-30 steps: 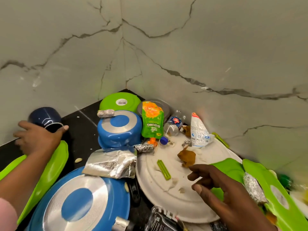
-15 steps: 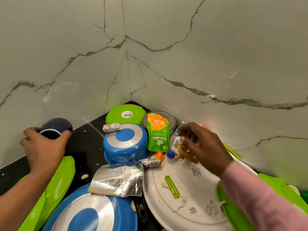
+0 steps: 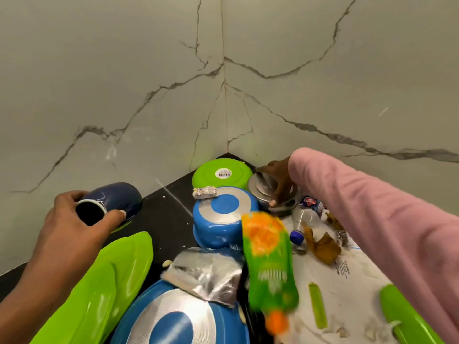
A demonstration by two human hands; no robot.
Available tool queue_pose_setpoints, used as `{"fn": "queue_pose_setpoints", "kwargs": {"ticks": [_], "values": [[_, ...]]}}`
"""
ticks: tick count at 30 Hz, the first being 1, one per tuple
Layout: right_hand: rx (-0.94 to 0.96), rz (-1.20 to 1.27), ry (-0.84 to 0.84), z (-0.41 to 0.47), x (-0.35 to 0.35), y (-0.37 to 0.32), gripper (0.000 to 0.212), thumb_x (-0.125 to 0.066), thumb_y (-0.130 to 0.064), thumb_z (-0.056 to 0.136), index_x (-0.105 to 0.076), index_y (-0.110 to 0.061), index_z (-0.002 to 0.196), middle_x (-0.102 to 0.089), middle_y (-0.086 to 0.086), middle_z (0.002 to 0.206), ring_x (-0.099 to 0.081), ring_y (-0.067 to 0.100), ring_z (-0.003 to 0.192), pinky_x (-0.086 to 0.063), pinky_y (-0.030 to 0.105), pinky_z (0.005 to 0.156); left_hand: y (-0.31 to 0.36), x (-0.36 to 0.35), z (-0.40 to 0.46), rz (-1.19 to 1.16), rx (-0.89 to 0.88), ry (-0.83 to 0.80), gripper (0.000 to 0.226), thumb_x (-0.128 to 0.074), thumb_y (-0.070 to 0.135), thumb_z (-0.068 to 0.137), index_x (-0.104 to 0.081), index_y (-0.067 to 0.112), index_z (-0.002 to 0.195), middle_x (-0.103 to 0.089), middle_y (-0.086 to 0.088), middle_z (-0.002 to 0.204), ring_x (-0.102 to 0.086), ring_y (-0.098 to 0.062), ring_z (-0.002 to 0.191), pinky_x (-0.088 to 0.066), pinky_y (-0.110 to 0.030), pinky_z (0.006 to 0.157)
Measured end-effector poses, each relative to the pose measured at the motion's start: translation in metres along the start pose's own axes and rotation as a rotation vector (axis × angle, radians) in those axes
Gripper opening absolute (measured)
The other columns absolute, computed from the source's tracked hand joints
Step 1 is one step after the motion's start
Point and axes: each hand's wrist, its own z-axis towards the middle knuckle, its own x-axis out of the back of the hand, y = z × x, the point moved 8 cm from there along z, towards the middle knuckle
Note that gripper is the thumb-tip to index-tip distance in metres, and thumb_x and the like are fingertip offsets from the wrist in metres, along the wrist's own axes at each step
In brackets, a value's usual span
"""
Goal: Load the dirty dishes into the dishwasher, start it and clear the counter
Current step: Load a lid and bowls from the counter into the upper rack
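My left hand point(image 3: 72, 222) grips a dark blue mug point(image 3: 116, 198) lying on its side at the left, its mouth toward me. My right hand point(image 3: 279, 178), in a pink sleeve, reaches to the back corner and curls its fingers over an upturned steel bowl point(image 3: 263, 191). A green-and-orange juice pouch point(image 3: 269, 264) is blurred in mid-fall in front of the small upturned blue pot point(image 3: 223, 217). A second upturned blue pot point(image 3: 178, 321) sits at the bottom, with crumpled foil point(image 3: 206, 275) on it. An upturned green bowl point(image 3: 222, 172) sits in the corner.
A white plate point(image 3: 347, 301) at the right carries a plastic bottle point(image 3: 306, 219), brown scraps and a green stick. Green plates lie at the left point(image 3: 99, 294) and lower right point(image 3: 407, 316). A foil roll point(image 3: 205, 192) rests on the small pot. Marble walls close the corner.
My right hand has reached further back, from the bottle to the steel bowl. The juice pouch has toppled off and is falling forward. My left hand has tipped the mug onto its side.
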Motion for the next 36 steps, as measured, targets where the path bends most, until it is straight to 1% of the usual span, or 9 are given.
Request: {"fn": "queue_pose_setpoints", "kwargs": {"ticks": [3, 7, 12, 17, 22, 25, 28, 32, 36], "values": [[-0.02, -0.09, -0.021, -0.006, -0.01, -0.01, 0.121, -0.079, -0.06, 0.063, -0.004, -0.023, 0.152, -0.027, 0.013, 0.151, -0.032, 0.034, 0.136, -0.029, 0.039, 0.11, -0.007, -0.003, -0.009, 0.017, 0.01, -0.038, 0.074, -0.074, 0.051, 0.061, -0.043, 0.023, 0.123, -0.056, -0.009, 0.116, -0.053, -0.03, 0.1, -0.046, -0.048, 0.083], [-0.041, 0.013, 0.029, -0.008, -0.025, -0.009, 0.133, -0.078, -0.069, 0.054, 0.0, -0.025, 0.152, -0.021, 0.014, 0.151, -0.029, 0.035, 0.137, -0.03, 0.042, 0.109, -0.01, -0.01, -0.018, 0.009, 0.038, -0.09, 0.072, -0.07, 0.064, 0.052, -0.04, 0.037, 0.112, -0.057, -0.007, 0.115, -0.059, -0.031, 0.098, -0.051, -0.054, 0.084], [-0.037, 0.018, 0.329, -0.022, -0.006, -0.008, 0.126, -0.084, -0.056, 0.054, -0.01, -0.024, 0.15, -0.024, 0.014, 0.147, -0.029, 0.038, 0.13, -0.031, 0.045, 0.109, 0.002, -0.01, -0.027, 0.072, -0.041, -0.102, 0.062, -0.081, 0.033, 0.074, -0.044, 0.026, 0.124, -0.055, -0.008, 0.12, -0.055, -0.029, 0.101, -0.046, -0.045, 0.081], [0.054, 0.225, 0.501, -0.086, 0.044, -0.009, 0.134, -0.087, -0.054, 0.049, -0.005, -0.023, 0.151, -0.014, 0.014, 0.151, -0.014, 0.037, 0.138, -0.021, 0.046, 0.112, 0.027, 0.012, -0.034, 0.089, -0.14, -0.118, 0.064, -0.082, 0.036, 0.072, -0.045, 0.026, 0.123, -0.056, -0.009, 0.118, -0.055, -0.028, 0.1, -0.047, -0.044, 0.079], [0.116, 0.257, 0.588, -0.188, 0.071, -0.023, 0.128, -0.086, -0.05, 0.058, -0.002, -0.026, 0.152, -0.011, 0.008, 0.153, -0.01, 0.032, 0.14, -0.018, 0.045, 0.114, 0.061, 0.045, -0.061, 0.028, -0.201, -0.149, 0.068, -0.066, 0.059, 0.051, -0.049, 0.031, 0.111, -0.059, -0.003, 0.103, -0.057, -0.023, 0.09, -0.048, -0.042, 0.074], [0.09, 0.274, 0.598, -0.271, 0.062, -0.039, 0.134, -0.085, -0.057, 0.053, 0.001, -0.025, 0.152, -0.005, 0.007, 0.156, -0.003, 0.028, 0.143, -0.012, 0.041, 0.116, 0.072, 0.073, -0.093, -0.019, -0.226, -0.235, 0.072, -0.064, 0.069, 0.044, -0.045, 0.035, 0.105, -0.062, -0.001, 0.098, -0.061, -0.024, 0.086, -0.053, -0.049, 0.077], [0.042, 0.27, 0.673, -0.372, 0.037, -0.055, 0.136, -0.075, -0.065, 0.046, -0.001, -0.021, 0.151, -0.005, 0.008, 0.156, -0.002, 0.025, 0.145, -0.009, 0.033, 0.117, 0.087, 0.104, -0.141, -0.058, -0.302, -0.325, 0.068, -0.064, 0.071, 0.04, -0.044, 0.04, 0.098, -0.063, 0.0, 0.092, -0.063, -0.028, 0.076, -0.054, -0.051, 0.074], [-0.038, 0.264, 0.771, -0.524, -0.01, -0.08, 0.134, -0.07, -0.075, 0.041, -0.005, -0.028, 0.149, -0.014, 0.002, 0.153, -0.013, 0.023, 0.143, -0.016, 0.034, 0.117, 0.104, 0.148, -0.229, -0.146, -0.451, -0.477, 0.057, -0.066, 0.068, 0.039, -0.048, 0.049, 0.09, -0.064, 0.004, 0.085, -0.064, -0.026, 0.072, -0.054, -0.05, 0.071], [-0.152, 0.223, 0.845, -0.664, -0.061, -0.108, 0.133, -0.068, -0.077, 0.041, -0.01, -0.026, 0.149, -0.019, 0.0, 0.151, -0.018, 0.015, 0.137, -0.017, 0.028, 0.111, 0.116, 0.187, -0.327, -0.194, -0.576, -0.613, 0.055, -0.063, 0.07, 0.038, -0.049, 0.055, 0.089, -0.064, 0.012, 0.081, -0.064, -0.013, 0.071, -0.049, -0.036, 0.063]]}}
